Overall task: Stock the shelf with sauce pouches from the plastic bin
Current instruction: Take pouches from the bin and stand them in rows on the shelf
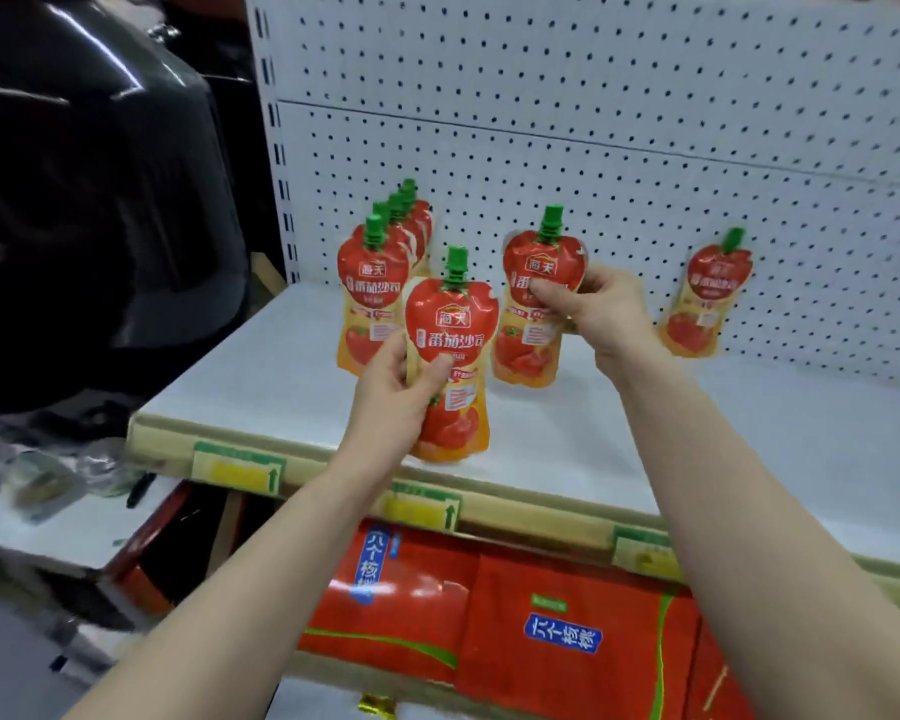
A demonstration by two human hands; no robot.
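My left hand (396, 387) grips a red tomato sauce pouch (453, 350) with a green cap, upright over the front part of the white shelf (292, 366). My right hand (593, 309) pinches a second pouch (533, 304) by its upper body, farther back on the shelf. A row of several pouches (370, 283) stands at the left, running back to the pegboard. One more pouch (707, 298) leans against the pegboard at the right. The plastic bin is out of view.
A white pegboard (593, 122) backs the shelf. Yellow-green price tags (237, 472) line the shelf's front edge. Red cartons (541, 631) fill the shelf below. A large black rounded object (84, 200) sits at the left, above a lower cluttered surface (48, 485).
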